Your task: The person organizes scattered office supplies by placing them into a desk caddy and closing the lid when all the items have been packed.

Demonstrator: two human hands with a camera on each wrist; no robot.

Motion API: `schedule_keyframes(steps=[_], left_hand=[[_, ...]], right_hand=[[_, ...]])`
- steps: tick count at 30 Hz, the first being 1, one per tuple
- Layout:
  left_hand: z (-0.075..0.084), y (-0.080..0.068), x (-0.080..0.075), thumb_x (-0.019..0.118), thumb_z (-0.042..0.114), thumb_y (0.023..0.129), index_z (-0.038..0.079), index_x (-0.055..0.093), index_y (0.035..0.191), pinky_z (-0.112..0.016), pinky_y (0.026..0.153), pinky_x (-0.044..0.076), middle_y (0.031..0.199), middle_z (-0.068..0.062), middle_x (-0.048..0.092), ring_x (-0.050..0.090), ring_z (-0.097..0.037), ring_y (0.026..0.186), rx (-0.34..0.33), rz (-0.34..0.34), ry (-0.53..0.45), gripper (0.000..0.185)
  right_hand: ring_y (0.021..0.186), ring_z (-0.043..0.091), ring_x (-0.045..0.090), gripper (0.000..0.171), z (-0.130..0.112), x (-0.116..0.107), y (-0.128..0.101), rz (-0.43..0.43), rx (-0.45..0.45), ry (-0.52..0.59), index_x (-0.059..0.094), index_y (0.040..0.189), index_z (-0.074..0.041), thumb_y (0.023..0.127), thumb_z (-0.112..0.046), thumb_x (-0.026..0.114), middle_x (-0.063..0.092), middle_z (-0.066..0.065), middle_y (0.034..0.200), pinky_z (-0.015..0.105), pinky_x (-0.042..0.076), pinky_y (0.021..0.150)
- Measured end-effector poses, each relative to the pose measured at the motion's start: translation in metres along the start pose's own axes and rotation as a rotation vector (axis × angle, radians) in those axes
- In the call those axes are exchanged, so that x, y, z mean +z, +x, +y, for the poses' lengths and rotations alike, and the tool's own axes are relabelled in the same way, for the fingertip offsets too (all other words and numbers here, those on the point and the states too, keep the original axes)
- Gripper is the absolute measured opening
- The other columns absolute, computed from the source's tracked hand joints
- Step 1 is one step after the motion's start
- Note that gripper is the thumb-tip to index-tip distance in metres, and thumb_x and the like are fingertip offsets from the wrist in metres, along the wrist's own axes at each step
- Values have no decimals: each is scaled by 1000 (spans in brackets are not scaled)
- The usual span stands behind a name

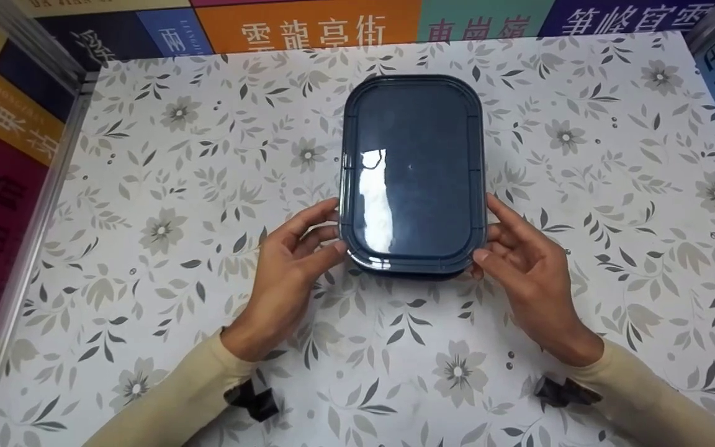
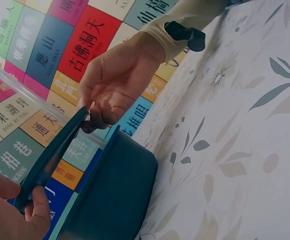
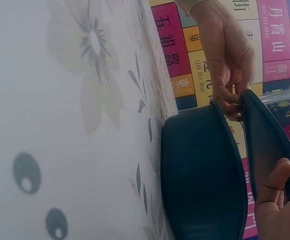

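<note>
A dark blue-green rectangular lid with rounded corners is held between both hands. My left hand pinches its left edge near the front corner, thumb on top and fingers at the side. On the opposite side, my right hand pinches the right edge the same way. Both wrist views show the lid tilted above a matching deep box, with a gap between them. The box stands on the table and is mostly hidden under the lid in the head view.
The table's white cloth carries grey leaves and flowers. Colourful panels with large characters stand along the back edge, with more panels at the left and right sides. Black mounts sit at both wrists.
</note>
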State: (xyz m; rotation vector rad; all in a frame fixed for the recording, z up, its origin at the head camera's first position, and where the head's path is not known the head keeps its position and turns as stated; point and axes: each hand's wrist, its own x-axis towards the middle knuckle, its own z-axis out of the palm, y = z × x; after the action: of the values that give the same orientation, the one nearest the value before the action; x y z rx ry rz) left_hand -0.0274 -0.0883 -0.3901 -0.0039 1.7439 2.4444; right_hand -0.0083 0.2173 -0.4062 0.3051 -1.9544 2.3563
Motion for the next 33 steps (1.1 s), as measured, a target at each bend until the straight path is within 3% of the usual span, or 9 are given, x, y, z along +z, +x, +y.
schedule_keyframes(steps=[15,27,33], left_hand=[[0,5,10,69,-17,91,-4,60,153,-35,95,65,136,-21,62,69,-32,121,-14,-42,-5,64],[-3,7,15,68,-15,92,-4,58,154,-34,95,65,137,-19,59,69,-29,120,-68,-57,-38,63],[-5,9,18,69,-16,92,-6,57,154,-34,98,64,137,-20,62,69,-27,119,-106,-53,-2,64]], right_hand=[[78,18,71,68,-5,-6,-1,17,-38,143,49,160,10,94,28,54,73,20,104,27,63,67],[78,23,70,68,-16,-5,3,11,-77,197,46,159,14,93,31,49,72,26,103,29,60,61],[81,26,71,68,-24,-1,7,8,-123,252,44,159,15,93,31,46,71,29,107,29,60,62]])
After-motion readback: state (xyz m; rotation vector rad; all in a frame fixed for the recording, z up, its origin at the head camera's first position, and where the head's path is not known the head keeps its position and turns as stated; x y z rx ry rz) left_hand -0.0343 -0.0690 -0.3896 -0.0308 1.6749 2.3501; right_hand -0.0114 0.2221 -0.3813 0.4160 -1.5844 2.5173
